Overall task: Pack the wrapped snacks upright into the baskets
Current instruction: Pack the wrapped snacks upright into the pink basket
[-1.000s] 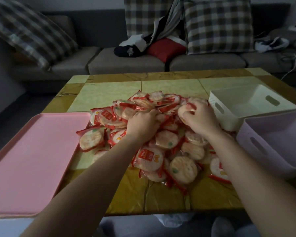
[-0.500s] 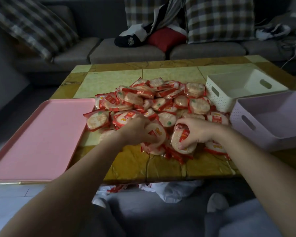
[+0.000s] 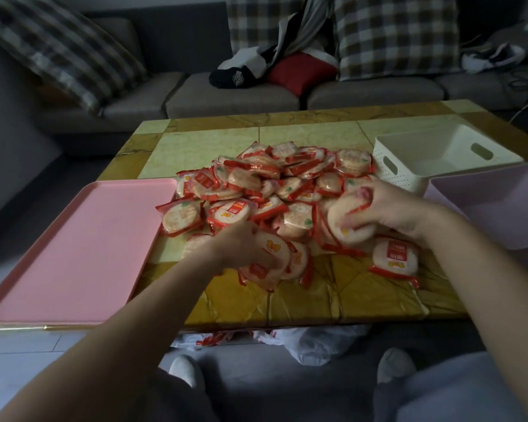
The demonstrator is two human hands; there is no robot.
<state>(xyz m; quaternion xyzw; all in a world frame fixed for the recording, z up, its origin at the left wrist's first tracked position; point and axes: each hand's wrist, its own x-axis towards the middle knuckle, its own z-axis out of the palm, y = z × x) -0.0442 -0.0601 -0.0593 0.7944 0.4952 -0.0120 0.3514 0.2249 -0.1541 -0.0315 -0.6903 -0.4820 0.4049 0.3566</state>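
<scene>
Right hand (image 3: pixel 392 208) is gripping a round rice cracker in a clear red-edged wrapper (image 3: pixel 343 222), fingers curled round its rim. The disc is standing nearly on edge over the heap of wrapped snacks (image 3: pixel 287 184) on the tiled yellow desk (image 3: pixel 363 295). Left hand (image 3: pixel 241 248) is clutching a second packet of the same kind (image 3: pixel 273 249), tilted, at the heap's near edge.

Both baskets are sitting to the right, neither showing a snack inside. The lilac plastic basket (image 3: pixel 485 205) is just beside the right hand and the white perforated basket (image 3: pixel 406 175) is behind it.

Judgement: right hand is nearer, and its packet is needing little turning.
</scene>
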